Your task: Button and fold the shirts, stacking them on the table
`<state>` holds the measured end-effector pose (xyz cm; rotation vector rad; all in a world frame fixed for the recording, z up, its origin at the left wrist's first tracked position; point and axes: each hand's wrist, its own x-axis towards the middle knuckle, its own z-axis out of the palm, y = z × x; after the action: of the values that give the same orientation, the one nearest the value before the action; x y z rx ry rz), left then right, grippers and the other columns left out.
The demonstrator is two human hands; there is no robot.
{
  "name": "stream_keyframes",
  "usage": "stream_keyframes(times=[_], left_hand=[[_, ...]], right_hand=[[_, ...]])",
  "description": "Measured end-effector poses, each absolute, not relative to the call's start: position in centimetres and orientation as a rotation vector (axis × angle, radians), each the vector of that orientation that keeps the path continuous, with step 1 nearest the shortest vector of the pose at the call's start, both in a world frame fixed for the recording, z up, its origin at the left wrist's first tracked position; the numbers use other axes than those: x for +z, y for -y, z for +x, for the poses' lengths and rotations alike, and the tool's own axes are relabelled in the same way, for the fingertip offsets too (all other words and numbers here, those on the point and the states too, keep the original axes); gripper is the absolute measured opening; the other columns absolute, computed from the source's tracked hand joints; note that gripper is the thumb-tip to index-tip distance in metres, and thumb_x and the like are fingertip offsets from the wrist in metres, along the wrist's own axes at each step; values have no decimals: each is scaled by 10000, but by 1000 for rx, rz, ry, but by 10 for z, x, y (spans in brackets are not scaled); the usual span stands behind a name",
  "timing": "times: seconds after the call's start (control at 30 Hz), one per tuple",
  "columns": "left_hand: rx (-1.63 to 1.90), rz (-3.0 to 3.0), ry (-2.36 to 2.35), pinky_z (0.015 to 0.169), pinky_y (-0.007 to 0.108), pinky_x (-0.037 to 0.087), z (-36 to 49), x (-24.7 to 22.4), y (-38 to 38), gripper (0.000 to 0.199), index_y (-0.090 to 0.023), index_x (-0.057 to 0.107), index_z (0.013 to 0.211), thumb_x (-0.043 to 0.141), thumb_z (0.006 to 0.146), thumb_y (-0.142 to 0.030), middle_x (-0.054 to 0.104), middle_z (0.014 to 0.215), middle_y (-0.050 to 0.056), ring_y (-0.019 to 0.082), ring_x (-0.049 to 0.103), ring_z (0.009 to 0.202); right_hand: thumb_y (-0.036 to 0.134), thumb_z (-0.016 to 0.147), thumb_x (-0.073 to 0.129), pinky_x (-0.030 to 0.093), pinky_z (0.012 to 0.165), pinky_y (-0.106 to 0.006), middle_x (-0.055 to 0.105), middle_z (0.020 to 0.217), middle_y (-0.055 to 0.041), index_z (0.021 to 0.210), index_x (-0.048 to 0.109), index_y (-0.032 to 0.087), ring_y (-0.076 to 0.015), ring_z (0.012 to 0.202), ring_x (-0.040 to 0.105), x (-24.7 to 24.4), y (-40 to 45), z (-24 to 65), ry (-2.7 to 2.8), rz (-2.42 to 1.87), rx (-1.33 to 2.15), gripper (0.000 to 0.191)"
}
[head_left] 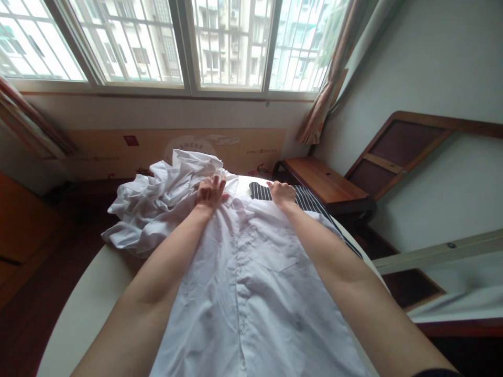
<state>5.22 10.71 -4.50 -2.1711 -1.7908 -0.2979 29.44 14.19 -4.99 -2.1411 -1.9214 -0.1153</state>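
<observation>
A white button-up shirt (271,277) lies front side up, its collar at the far end and its button line running toward me. My left hand (211,192) is at the shoulder on the left of the collar, fingers bent down and closed on the cloth. On the other shoulder, my right hand (283,194) is curled in a fist around the fabric, thumb toward the collar. Left of the shirt, a crumpled heap of white cloth (153,201) reaches up to my left hand. Black cloth with white stripes (310,201) sticks out beyond my right hand.
Beneath the clothes is a white table (84,319) with a rounded edge. A brown wooden bench (324,180) stands beyond it on the right, near a wood-framed panel (396,149) against the wall. Barred windows (231,44) and curtains (326,99) are at the back.
</observation>
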Motion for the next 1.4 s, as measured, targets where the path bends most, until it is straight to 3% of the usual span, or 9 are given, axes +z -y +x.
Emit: stream_keyframes(times=[0.13,0.27,0.33,0.53,0.73,0.87,1.07,1.2,1.4], left_hand=[[-448,-2265,1642,1061,498,217,67,-58,-72,540,-192,380,1382,445,907,-439,366,1429,161,354,303,1309],[-445,-2587,1704,937,398,393,89,-79,-24,504,-206,479,1283,440,888,-516,580,1176,126,285,529,1097],[-412,-2725,1825,864,331,441,96,-90,-9,477,-207,470,1286,494,873,-447,637,1071,90,238,595,989],[-354,-2758,2054,854,287,451,103,-98,5,382,-218,525,1228,456,853,-202,686,1017,47,199,623,978],[-125,-2738,1932,799,337,469,106,-93,32,320,-203,592,1112,361,891,-196,657,1007,98,228,636,888],[-234,-2896,1791,773,315,476,94,-94,42,295,-222,621,1090,400,905,-286,667,967,78,221,636,855],[-607,-2674,1827,961,313,406,66,-98,4,332,-212,604,1172,429,890,-210,610,1210,68,202,537,1124],[-404,-2722,1694,1085,425,272,57,-109,-16,440,-219,482,1336,414,913,-320,453,1420,64,243,362,1320],[-175,-2777,1749,1105,516,166,55,-117,-17,568,-294,336,1431,319,915,-529,278,1524,34,288,218,1400]], right_hand=[[635,907,272,422,747,-311,687,996,-135,944,669,178,-260,916,631,-65,-133,312,2135,-2027,172,606],[528,835,538,407,717,-264,697,961,-71,884,663,200,-217,881,623,-76,-122,318,2312,-1869,272,354],[439,855,533,404,728,-260,699,953,-61,867,665,204,-208,889,620,-76,-121,318,2263,-1884,218,270],[420,926,412,409,730,-304,689,1004,-98,981,645,206,-248,910,626,-62,-124,317,2119,-1959,-151,321],[359,966,336,408,740,-323,652,1050,-133,1082,571,155,-251,883,630,-74,-118,316,2351,-1900,-309,331],[327,944,394,388,831,-366,601,1098,-170,1121,551,125,-288,1003,561,-78,-107,305,2300,-1902,-248,312],[381,896,471,343,934,-435,524,1203,-168,1187,545,147,-314,1098,447,-73,-35,266,2275,-1505,-70,381],[256,826,566,363,932,-398,500,1253,-101,1194,558,231,-257,1095,455,-87,22,252,2701,-965,164,369],[197,862,484,395,861,-361,556,1015,-103,963,618,178,-209,907,480,-100,34,252,2861,-743,71,169]])
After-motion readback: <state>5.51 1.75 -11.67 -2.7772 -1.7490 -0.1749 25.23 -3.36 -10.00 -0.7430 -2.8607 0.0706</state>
